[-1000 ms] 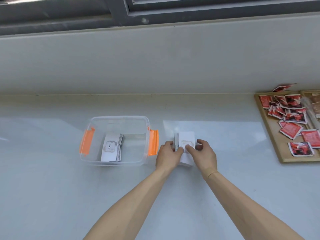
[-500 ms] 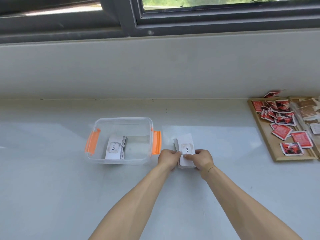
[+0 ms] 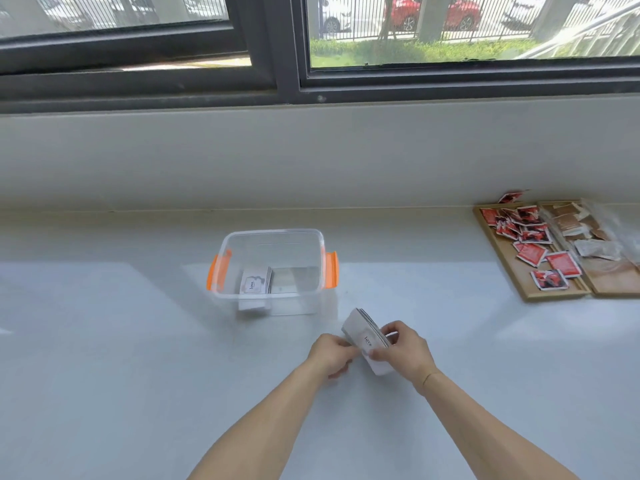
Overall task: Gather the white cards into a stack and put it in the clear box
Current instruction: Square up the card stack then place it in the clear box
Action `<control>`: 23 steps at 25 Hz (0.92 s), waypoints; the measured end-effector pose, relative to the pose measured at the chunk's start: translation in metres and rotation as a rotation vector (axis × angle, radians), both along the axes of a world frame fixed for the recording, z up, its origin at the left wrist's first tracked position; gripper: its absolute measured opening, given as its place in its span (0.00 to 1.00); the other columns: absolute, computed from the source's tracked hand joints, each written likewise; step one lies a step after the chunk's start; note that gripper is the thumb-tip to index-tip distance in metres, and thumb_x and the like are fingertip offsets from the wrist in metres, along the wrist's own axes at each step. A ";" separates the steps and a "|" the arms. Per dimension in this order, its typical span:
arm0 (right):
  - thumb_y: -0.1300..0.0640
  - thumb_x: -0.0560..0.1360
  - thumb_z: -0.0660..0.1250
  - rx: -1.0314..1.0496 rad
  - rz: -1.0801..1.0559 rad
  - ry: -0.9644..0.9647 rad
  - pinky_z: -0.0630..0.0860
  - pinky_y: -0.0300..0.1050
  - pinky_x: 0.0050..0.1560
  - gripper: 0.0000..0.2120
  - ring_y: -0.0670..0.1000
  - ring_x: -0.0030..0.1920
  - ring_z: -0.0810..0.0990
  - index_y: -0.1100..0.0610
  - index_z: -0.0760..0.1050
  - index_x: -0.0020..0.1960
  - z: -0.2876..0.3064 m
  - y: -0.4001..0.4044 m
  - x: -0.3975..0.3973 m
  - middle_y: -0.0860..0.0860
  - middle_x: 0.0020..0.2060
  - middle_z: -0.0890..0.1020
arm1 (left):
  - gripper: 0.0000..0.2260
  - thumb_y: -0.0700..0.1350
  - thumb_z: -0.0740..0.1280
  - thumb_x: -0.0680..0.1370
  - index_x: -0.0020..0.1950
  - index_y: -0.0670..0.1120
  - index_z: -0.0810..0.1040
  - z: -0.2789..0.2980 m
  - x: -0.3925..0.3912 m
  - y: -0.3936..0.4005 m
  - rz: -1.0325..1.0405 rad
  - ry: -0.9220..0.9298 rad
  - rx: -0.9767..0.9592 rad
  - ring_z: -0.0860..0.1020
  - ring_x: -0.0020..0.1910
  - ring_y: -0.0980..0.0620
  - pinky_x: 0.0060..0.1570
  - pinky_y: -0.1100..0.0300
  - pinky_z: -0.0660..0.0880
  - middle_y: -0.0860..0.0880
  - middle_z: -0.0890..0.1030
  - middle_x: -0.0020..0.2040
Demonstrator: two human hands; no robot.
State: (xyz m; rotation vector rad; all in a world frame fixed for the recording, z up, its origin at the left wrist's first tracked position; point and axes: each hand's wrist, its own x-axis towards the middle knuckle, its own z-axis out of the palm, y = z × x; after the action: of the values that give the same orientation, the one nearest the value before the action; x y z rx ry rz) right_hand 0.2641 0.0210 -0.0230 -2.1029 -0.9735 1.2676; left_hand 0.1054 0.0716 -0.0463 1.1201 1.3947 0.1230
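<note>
Both hands hold a stack of white rectangular cards (image 3: 365, 336) lifted off the pale grey countertop (image 3: 104, 358), near its front middle. The stack is tilted, its long axis running from far-left to near-right, printed face toward the camera. The right hand (image 3: 403, 351) is clamped on the stack's near-right end; the left hand (image 3: 330, 353) pinches its left edge. Just beyond stands a clear plastic box with orange latches (image 3: 272, 268), a second card stack (image 3: 254, 284) lying inside. A wooden tray of red sachets (image 3: 533, 247) sits at the countertop's right edge, below a dark-framed window (image 3: 287, 46).
</note>
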 end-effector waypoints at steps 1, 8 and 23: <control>0.59 0.62 0.75 0.018 0.062 -0.031 0.76 0.45 0.38 0.16 0.49 0.40 0.80 0.49 0.74 0.46 0.003 -0.007 -0.009 0.48 0.42 0.82 | 0.09 0.49 0.71 0.67 0.40 0.46 0.78 0.000 -0.012 -0.005 -0.046 0.047 0.052 0.71 0.33 0.48 0.31 0.60 0.66 0.47 0.75 0.36; 0.59 0.63 0.70 0.164 0.375 -0.237 0.76 0.47 0.42 0.18 0.49 0.45 0.77 0.47 0.73 0.50 0.014 -0.027 -0.078 0.46 0.45 0.78 | 0.21 0.55 0.73 0.65 0.56 0.51 0.75 0.004 -0.105 -0.029 -0.188 0.245 0.305 0.80 0.43 0.55 0.41 0.59 0.75 0.56 0.81 0.44; 0.59 0.69 0.67 0.373 0.673 -0.584 0.74 0.45 0.43 0.19 0.50 0.52 0.72 0.46 0.71 0.58 -0.008 -0.020 -0.182 0.43 0.51 0.76 | 0.18 0.50 0.67 0.73 0.62 0.52 0.73 0.003 -0.223 -0.018 -0.511 0.316 0.819 0.74 0.58 0.52 0.55 0.57 0.71 0.55 0.77 0.59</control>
State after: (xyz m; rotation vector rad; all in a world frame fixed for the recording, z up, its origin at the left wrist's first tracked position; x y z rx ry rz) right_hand 0.0818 0.0012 -0.0308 -1.9247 -2.1162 0.6218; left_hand -0.1172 0.0538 -0.0432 2.2251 1.3035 0.1580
